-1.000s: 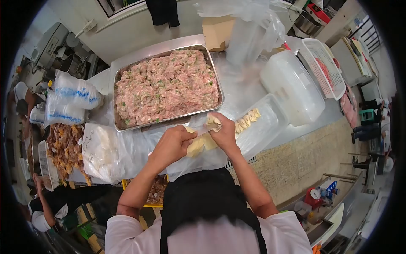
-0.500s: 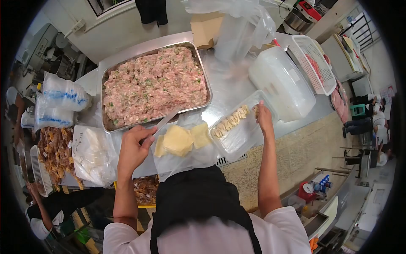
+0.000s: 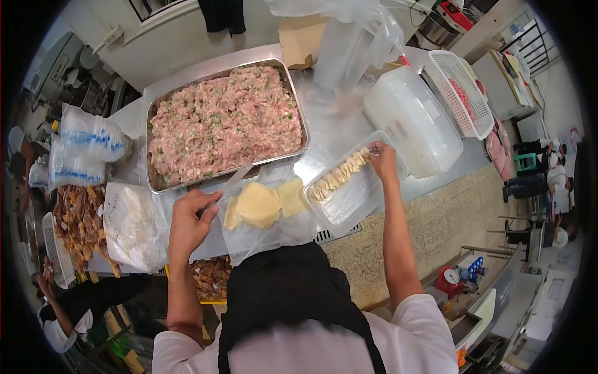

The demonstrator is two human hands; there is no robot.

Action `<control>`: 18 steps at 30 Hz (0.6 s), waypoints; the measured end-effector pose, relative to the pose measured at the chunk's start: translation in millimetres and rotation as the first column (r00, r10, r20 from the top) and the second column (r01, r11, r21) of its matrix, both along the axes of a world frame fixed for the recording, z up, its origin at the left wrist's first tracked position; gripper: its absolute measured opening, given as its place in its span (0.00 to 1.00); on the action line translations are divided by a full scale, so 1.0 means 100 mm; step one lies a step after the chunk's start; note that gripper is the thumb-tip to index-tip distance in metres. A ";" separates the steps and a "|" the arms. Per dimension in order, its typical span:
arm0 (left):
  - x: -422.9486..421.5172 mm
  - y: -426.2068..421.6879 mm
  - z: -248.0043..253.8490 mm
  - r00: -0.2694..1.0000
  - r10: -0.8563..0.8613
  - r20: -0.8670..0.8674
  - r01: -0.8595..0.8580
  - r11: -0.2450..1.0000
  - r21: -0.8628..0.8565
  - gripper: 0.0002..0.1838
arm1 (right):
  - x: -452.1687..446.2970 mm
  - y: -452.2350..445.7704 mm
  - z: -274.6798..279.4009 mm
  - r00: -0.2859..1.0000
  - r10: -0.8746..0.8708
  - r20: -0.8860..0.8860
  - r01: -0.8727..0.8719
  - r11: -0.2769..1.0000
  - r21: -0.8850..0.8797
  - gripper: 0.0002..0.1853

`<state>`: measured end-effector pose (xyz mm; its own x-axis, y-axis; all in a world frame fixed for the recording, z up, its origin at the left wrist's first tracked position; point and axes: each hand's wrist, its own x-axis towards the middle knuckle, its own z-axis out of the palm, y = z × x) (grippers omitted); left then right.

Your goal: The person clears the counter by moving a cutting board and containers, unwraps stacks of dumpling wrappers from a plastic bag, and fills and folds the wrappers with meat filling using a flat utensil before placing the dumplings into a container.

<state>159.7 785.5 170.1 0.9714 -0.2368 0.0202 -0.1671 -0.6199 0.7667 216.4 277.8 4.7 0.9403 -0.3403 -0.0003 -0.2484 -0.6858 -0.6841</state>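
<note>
My left hand (image 3: 192,219) is closed on a thin, pale spatula (image 3: 235,179) near the front edge of a metal tray (image 3: 305,140) of minced meat (image 3: 224,118). To its right, yellow wrappers (image 3: 258,204) lie on a plastic sheet. A row of filled dumplings (image 3: 339,174) runs along the left side of a clear plastic container (image 3: 349,215). At the far end of that row, my right hand (image 3: 382,159) has its fingers pinched at a dumpling, which they partly cover.
A large translucent tub (image 3: 414,121) and a white basket (image 3: 461,93) stand at the right. Bagged goods (image 3: 134,227), stacked plastic cups (image 3: 93,137) and brown meat (image 3: 78,227) are on the left. A co-worker's arm (image 3: 56,305) shows at lower left.
My right hand has gone from the wrappers to the container's far end with a dumpling. My left hand has moved left and away from the wrappers, still holding the spatula.
</note>
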 end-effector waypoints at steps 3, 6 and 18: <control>-0.03 0.02 0.01 0.998 0.033 -0.054 -0.032 0.999 0.014 0.20 | 0.00 0.04 -0.02 1.000 -0.015 0.023 0.015 1.000 -0.022 0.12; -0.06 0.10 -0.05 0.994 0.082 -0.075 -0.082 0.997 0.003 0.19 | -0.07 0.22 0.10 0.988 -0.074 0.134 0.094 0.984 -0.153 0.12; -0.11 0.25 -0.19 0.978 0.191 -0.088 -0.194 0.981 -0.029 0.19 | -0.74 2.95 0.46 0.677 0.732 0.075 -0.723 0.681 -0.121 0.08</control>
<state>148.7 810.5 151.1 0.9972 -0.0462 -0.0590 0.0191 -0.6052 0.7958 142.4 572.7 51.1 0.8825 0.4568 0.1114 0.4229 -0.6674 -0.6130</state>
